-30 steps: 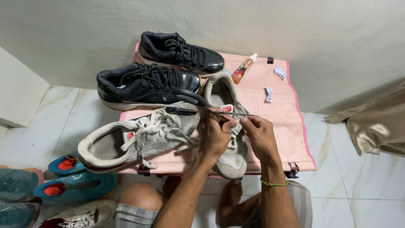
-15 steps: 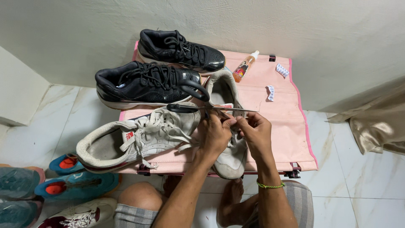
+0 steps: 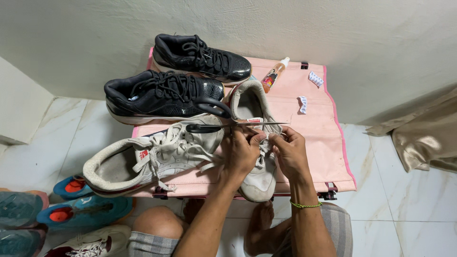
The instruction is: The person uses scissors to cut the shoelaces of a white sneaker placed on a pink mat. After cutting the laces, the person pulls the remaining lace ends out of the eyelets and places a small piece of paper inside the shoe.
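Left hand (image 3: 242,151) pinched on the laces of a worn grey sneaker (image 3: 257,143), fingers pressed together over its tongue; right hand (image 3: 289,151) just beside it, fingertips nipping the same laces. Sneaker toe-down toward the body, lying on a pink fabric-covered worktop (image 3: 314,143). Black-handled scissors (image 3: 228,124) resting across the shoe's opening, blades pointing right. Matching grey sneaker (image 3: 147,159) on its side to the left, touching. Two black sneakers (image 3: 164,95) farther back by the wall, a small spray bottle (image 3: 275,75) near them. Blue shoes (image 3: 81,212) on the tiled floor.
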